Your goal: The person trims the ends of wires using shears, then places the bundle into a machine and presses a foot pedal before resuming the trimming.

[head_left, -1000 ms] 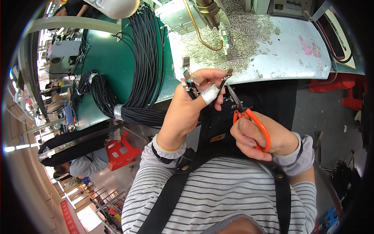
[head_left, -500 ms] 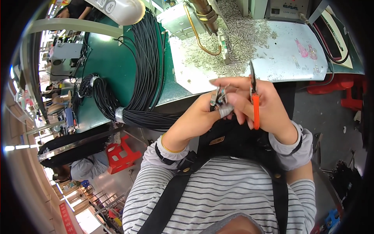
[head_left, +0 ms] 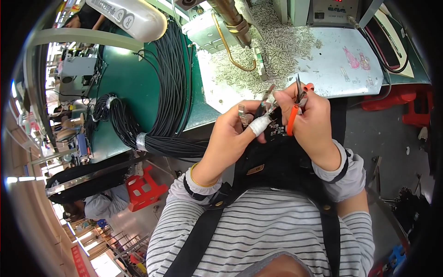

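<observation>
My left hand (head_left: 227, 138) has white tape wound round its thumb (head_left: 259, 125) and pinches the end of a dark cable. Bare, silvery wires (head_left: 272, 109) fan out of that end. A small flat metal piece (head_left: 242, 114), like a plug shell, shows at the left index finger. My right hand (head_left: 316, 127) keeps orange-handled scissors (head_left: 292, 121) in its palm, blades pointing away from me. Its thumb and forefinger meet at the tips of the wires, close beside the left fingers. The held part of the cable is mostly hidden.
Ahead, a pale work plate (head_left: 332, 55) bears a heap of small metal pieces (head_left: 295, 44) under a press (head_left: 235, 23). Coiled black cable (head_left: 170, 87) lies on the green table (head_left: 127, 76) at left. A lamp-like white housing (head_left: 134, 18) overhangs it. Red stools (head_left: 145, 187) stand either side.
My hands have drawn slightly apart, and the wires now show between them. The right hand has turned, tilting the scissors. The view has shifted a little.
</observation>
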`<state>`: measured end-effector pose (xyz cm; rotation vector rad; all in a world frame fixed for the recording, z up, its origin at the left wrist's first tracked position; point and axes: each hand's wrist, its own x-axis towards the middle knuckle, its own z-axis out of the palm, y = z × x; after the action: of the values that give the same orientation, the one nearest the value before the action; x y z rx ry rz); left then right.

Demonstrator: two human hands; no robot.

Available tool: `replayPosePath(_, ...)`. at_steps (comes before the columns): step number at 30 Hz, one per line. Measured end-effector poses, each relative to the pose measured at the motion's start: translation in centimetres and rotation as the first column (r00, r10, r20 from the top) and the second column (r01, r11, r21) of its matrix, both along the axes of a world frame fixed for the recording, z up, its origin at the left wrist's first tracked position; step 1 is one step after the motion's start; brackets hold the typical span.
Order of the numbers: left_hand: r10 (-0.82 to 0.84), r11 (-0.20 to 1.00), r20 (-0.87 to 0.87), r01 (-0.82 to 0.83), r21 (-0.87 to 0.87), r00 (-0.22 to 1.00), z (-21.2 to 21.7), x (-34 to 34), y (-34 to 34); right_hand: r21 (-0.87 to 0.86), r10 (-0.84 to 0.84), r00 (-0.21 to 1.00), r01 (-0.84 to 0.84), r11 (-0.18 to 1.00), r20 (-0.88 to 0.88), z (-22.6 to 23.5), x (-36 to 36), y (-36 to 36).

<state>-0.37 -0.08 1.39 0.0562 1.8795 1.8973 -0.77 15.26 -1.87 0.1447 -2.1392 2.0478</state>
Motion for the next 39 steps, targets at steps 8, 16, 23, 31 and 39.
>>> replayPosePath(8, -0.047, 0.952, -0.779, -0.207, -0.224, 0.625, -2.4, -1.1, -0.6, -0.454, 0.436, 0.695, -0.176, 0.874, 0.571, 2.2, -0.7, 0.6)
replayPosePath(16, 0.185, 0.925, 0.245, -0.253, 0.285, 0.952, -1.2, -0.8, -1.5, 0.136, 0.218, 0.963, -0.197, 0.971, -0.161, -0.5, -0.5, -0.3)
replayPosePath(23, 0.115, 0.957, 0.344, -0.197, 0.214, 0.932, -0.3, -0.7, -1.9, 0.653, 0.378, 0.7, 0.167, 0.739, -0.606, 1.0, -1.3, 0.6)
replayPosePath(31, 0.105, 0.994, 0.094, -0.108, 0.033, 0.99, -0.5, -0.4, -1.5, 0.587, 0.251, 0.783, 0.172, 0.791, -0.569, -0.6, 0.0, 1.0)
replayPosePath(39, 0.256, 0.96, -0.171, -0.271, -0.072, 0.952, -0.1, 0.1, 0.0, -0.061, 0.117, 0.987, -0.124, 0.99, -0.107, -0.8, 1.1, -0.5)
